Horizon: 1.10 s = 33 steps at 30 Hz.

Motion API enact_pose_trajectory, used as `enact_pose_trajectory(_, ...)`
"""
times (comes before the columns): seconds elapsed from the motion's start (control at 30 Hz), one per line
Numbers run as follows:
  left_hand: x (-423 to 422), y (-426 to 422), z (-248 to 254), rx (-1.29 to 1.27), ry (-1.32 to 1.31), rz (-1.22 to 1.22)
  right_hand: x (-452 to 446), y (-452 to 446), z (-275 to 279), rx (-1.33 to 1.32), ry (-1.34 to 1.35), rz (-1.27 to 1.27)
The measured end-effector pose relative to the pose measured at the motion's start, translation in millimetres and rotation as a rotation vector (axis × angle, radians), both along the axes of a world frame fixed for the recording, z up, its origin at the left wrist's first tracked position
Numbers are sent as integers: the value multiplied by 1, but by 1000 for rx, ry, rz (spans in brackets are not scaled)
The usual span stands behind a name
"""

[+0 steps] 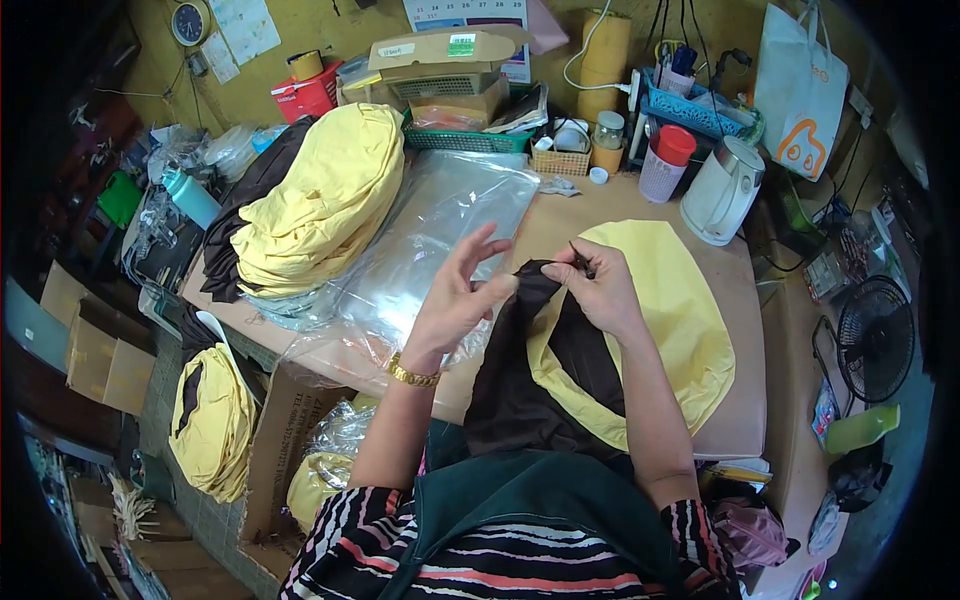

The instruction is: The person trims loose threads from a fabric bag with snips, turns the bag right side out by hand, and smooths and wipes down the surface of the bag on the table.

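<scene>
Dark brown cloth (520,370) hangs over the front of the table and joins a yellow cloth piece (670,330) spread on the right. My right hand (600,290) pinches the upper edge of the brown cloth and also has a small dark tool, perhaps snips, between its fingers. Just left of it, my left hand (465,295) is raised with its fingers apart, the thumb near the cloth's edge. A gold watch is on the left wrist. Under and beyond the left hand lie clear plastic sheets (450,190).
A pile of yellow and brown cloth (320,210) sits at the table's left. Along the back stand a green basket (465,140), a pink cup (662,170) and a white kettle (722,190). An open carton (270,450) stands below the front edge; a black fan (875,335) is at right.
</scene>
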<state>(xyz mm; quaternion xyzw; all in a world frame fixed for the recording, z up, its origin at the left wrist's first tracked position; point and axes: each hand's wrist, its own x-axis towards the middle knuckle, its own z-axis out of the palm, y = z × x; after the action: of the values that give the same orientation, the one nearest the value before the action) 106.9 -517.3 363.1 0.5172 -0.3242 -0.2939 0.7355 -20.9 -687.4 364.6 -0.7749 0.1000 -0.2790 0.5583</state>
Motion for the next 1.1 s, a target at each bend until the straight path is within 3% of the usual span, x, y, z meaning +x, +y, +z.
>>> enact_pose_trajectory(0.07,1,-10,-5,141,-274,27,-1,6,3,-10,25,14)
enact_pose_trajectory(0.13,-4,-13,-2,114,-319,67,-2,10,5,-19,48,23)
enact_pose_trajectory(0.23,-6,-18,-10,162,-120,53,-4,12,7,-107,84,8)
enact_pose_trajectory(0.3,-5,-22,-22,7,163,5,-4,13,8,-83,103,19)
enact_pose_trajectory(0.47,23,-7,-32,-168,413,-67,-3,9,-4,18,0,-2)
enact_pose_trajectory(0.53,21,-5,-22,7,100,274,-2,7,-6,64,-16,1)
enact_pose_trajectory(0.57,4,-15,-21,-34,-134,401,0,9,-6,73,-31,-14)
enact_pose_trajectory(0.6,-6,-18,-18,-32,-135,405,0,12,-7,84,-42,-27)
enact_pose_trajectory(0.67,-17,-18,-13,-6,-72,138,0,16,-9,70,-15,-26)
enact_pose_trajectory(0.7,-12,-16,-15,39,94,66,0,17,-8,53,11,-31)
enact_pose_trajectory(0.83,-17,-21,-20,41,-52,118,-7,22,10,-23,-137,-141)
enact_pose_trajectory(0.9,-19,-22,-24,33,-378,158,-12,18,20,-200,-62,-62)
enact_pose_trajectory(1.03,-28,-18,-15,62,-352,111,-13,14,17,-259,40,-64)
enact_pose_trajectory(1.1,-33,-16,-12,39,-176,38,-12,18,13,-368,-43,-113)
